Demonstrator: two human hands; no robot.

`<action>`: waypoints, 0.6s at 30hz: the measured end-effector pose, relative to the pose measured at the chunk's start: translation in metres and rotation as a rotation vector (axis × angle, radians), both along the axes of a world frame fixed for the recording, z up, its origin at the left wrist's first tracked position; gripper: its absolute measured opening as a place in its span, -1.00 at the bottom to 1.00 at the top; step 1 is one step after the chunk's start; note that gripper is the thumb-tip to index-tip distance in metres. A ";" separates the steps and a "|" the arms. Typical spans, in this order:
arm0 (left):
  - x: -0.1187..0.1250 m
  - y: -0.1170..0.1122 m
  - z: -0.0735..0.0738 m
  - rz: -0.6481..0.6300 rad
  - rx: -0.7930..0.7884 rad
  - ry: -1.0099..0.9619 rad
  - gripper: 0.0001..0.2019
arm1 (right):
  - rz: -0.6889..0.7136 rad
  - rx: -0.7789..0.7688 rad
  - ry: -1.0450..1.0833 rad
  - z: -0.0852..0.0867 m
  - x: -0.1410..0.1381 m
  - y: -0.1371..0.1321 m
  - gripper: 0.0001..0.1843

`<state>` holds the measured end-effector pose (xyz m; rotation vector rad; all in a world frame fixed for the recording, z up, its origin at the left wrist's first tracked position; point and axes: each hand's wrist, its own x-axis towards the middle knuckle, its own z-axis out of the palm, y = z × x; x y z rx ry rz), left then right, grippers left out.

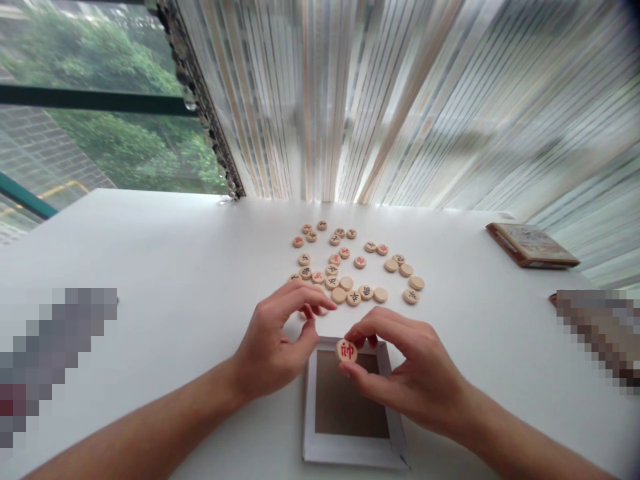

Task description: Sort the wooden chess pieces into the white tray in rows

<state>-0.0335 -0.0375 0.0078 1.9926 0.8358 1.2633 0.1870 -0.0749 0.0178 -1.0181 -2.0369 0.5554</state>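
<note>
Pinched between the thumb and fingers of my right hand [400, 367] is a round wooden xiangqi piece [347, 351], its red character facing me. It is held above a shallow open box [353, 450] with white walls and a brown bottom. To the left of it, my left hand [280, 340] hovers with curved fingers; thumb and forefinger are apart and nothing shows between them. Beyond both hands, several more xiangqi pieces [354, 298] lie scattered on the white table. Some show red or black characters, others a blank side. My left hand partly hides a few of them.
A flat brown box with a picture on top [535, 244] lies at the right rear of the white table [175, 267]. Striped string curtains [320, 100] hang behind the table's far edge. Blurred-out items sit at the far left and far right.
</note>
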 end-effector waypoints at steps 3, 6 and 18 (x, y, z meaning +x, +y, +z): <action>0.000 0.006 -0.005 0.036 -0.229 -0.103 -0.73 | -0.005 0.087 -0.088 -0.006 -0.006 -0.004 -0.93; 0.002 0.008 -0.010 0.032 -0.366 -0.144 -0.79 | 0.003 0.123 -0.200 -0.014 -0.013 -0.007 -0.93; 0.005 0.005 -0.014 0.066 -0.246 -0.012 -0.77 | 0.014 0.172 -0.337 -0.028 -0.023 -0.012 -0.93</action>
